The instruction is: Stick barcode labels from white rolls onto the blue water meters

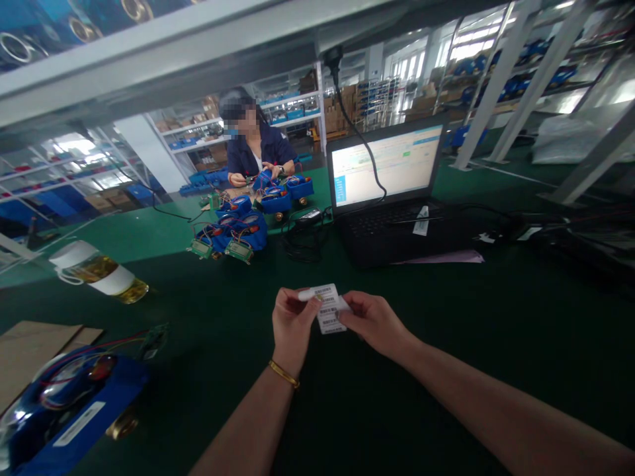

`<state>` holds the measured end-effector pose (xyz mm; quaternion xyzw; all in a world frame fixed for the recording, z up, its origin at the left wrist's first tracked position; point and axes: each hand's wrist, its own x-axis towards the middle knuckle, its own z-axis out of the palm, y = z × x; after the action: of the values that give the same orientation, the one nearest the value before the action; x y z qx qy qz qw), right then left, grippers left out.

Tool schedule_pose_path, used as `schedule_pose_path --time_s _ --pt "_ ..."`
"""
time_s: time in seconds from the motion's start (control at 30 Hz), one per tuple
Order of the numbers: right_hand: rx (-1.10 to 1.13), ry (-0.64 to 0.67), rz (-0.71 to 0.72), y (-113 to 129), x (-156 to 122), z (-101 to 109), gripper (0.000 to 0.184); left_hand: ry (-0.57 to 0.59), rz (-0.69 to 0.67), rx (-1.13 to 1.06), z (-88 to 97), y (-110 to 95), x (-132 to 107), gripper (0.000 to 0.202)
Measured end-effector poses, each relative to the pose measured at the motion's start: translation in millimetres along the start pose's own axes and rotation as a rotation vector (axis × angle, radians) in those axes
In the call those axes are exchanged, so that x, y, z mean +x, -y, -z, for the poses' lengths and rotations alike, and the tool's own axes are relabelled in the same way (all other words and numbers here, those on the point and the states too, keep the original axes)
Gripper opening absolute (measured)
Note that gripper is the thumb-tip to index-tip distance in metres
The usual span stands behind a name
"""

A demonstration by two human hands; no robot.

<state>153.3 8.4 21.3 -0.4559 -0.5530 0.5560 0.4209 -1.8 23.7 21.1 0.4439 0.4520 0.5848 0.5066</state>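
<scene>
Both my hands are raised over the dark green table point(446, 344) and pinch a small white sheet of barcode labels point(329, 312). My left hand point(290, 322), with a gold bracelet on its wrist, grips the sheet's upper left corner with closed fingers. From the other side, my right hand point(373, 321) holds the sheet's right edge between thumb and fingers. A blue meter point(59, 410) with red wires lies at the lower left, close to my left forearm.
An open laptop point(391, 192) with a lit screen stands ahead, a black cable point(357, 139) hanging before it. Several blue meters point(238, 231) sit mid-table; a person in dark blue works behind them. A glass jug point(99, 272) and brown cardboard point(30, 350) lie left.
</scene>
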Motion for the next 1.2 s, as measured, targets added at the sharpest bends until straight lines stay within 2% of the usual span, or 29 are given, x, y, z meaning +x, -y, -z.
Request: schedule_pose_path --time_s 0.17,0.33,0.57,0.67,0.73,0.83,1.0,1.1,1.2 --pt "0.022 -0.01 0.092 0.5 0.6 2.8 0.008 -0.014 -0.007 0.049 0.1 -3.6 -0.4 0.02" --pt "-0.129 -0.063 0.107 3.2 1.7 6.6 0.01 0.015 0.05 0.034 0.7 -9.5 -1.9 0.02" --pt "-0.332 -0.185 0.172 -5.1 4.4 11.9 0.012 0.022 0.012 -0.07 -2.3 -7.4 -0.3 0.03" --pt "-0.33 -0.185 0.182 -6.5 4.6 13.7 0.013 0.07 0.023 -0.057 -2.3 -7.7 -1.0 0.035" --pt "-0.343 -0.175 0.211 -6.4 4.7 14.5 0.014 0.135 0.056 0.031 -1.5 -8.9 -1.8 0.041" --pt "-0.387 -0.131 0.259 -5.2 5.4 15.3 0.014 0.257 0.102 0.213 -0.3 -11.1 -2.4 0.032" --pt "-0.468 -0.013 0.246 -1.9 7.7 16.7 0.015 0.4 0.198 0.415 0.1 -10.9 0.2 0.032" --pt "-0.51 0.029 0.27 -1.0 7.7 18.0 0.015 0.431 0.277 0.417 0.2 -8.9 1.7 0.022" --pt "-0.561 0.042 0.327 -0.6 6.4 19.2 0.016 0.457 0.311 0.381 0.9 -7.8 1.9 0.019"
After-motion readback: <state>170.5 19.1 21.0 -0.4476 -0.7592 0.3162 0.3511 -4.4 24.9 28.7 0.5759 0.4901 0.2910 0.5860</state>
